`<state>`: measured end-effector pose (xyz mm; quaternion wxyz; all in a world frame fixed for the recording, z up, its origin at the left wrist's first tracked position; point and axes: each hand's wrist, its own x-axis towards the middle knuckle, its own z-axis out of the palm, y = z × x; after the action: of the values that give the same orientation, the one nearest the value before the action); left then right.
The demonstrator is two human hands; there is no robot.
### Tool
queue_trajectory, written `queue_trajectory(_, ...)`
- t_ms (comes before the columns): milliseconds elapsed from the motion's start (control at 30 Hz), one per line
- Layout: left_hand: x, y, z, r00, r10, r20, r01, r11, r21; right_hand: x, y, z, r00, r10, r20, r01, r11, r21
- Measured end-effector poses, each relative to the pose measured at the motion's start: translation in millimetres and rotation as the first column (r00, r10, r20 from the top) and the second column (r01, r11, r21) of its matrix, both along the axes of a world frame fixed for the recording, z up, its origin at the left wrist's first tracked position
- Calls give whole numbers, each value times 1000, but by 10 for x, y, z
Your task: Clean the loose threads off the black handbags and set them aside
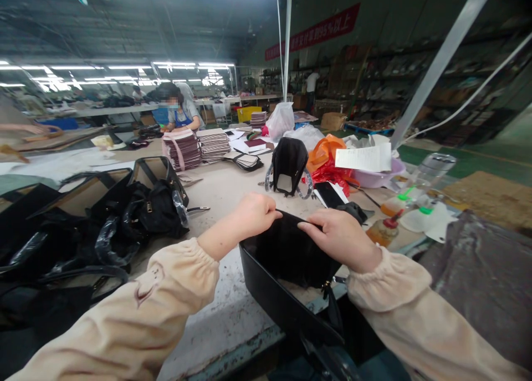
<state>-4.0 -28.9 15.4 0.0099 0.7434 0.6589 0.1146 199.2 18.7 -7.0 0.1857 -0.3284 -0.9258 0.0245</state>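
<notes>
An open black bag (266, 284) stands at the table's front edge, its dark inside facing up. My left hand (258, 213) pinches the bag's far rim between thumb and fingers. To its right, my right hand (343, 238) grips the same rim, thumb on the near side. A short stretch of rim shows between the two hands. A gold zipper pull hangs at the bag's right side, below my right hand. Beyond the hands, another black bag (290, 162) with plastic-wrapped handles stands upright on the table (220, 203).
Several black bags (153, 209) lie at the left. Stacked maroon pieces (182, 150) sit farther back, near a person (183, 115). At the right are a phone (331, 194), a purple basin (378, 177), bottles with orange liquid (382, 232) and a metal post (440, 65).
</notes>
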Motion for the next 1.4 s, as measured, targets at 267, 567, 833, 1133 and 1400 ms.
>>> queue_trajectory(267, 4, -11, 0, 1000, 14, -19, -14, 1000, 10, -181, -66, 157, 996, -34, 85, 39, 998, -54)
queue_trajectory(567, -143, -116, -42, 985, -9, 175, 12, 1000, -16, -261, 29, -18, 1000, -15, 4, 14, 997, 71)
queue_trajectory(833, -108, -91, 4, 996, 43, 84, -44, 999, 8, -245, 76, -39, 1000, 6, -3, -6, 998, 60)
queue_trajectory(1133, -43, -44, -2, 986, 144, 77, -145, 989, 1, -234, 93, -39, 1000, 13, -7, -13, 999, 53)
queue_trajectory(1400, 5, -15, 11, 981, 195, 7, -195, 981, 11, -260, 83, -39, 1000, 15, 8, -16, 995, 98)
